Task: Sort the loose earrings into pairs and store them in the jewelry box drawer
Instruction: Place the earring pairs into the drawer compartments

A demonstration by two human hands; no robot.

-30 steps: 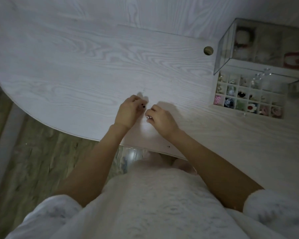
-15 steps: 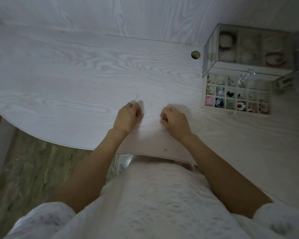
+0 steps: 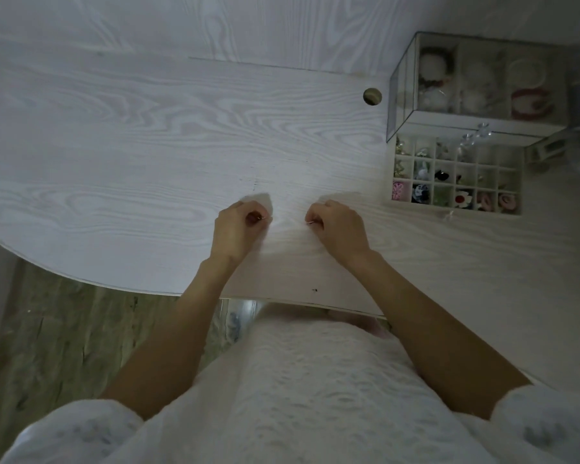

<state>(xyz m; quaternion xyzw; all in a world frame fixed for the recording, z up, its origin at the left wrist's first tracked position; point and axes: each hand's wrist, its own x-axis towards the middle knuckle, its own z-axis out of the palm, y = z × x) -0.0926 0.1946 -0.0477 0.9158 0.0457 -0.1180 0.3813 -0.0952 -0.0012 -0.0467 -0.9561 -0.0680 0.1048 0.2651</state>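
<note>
Your left hand (image 3: 236,227) and right hand (image 3: 340,226) each pinch a small earring at centre frame. At right, the open drawer (image 3: 456,177) holds earrings in its grid compartments, below the glass jewelry box (image 3: 476,82).

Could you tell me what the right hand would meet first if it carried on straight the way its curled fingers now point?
Probably the left hand: the right hand points leftward at it across bare table, though height is unclear.

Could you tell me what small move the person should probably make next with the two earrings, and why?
Probably carry both to the open drawer at the right. The left hand pinches a small dark earring and the right hand pinches another small earring, each just above the table. Whether they match is too small to tell, so a side-by-side check first seems wise.
</note>
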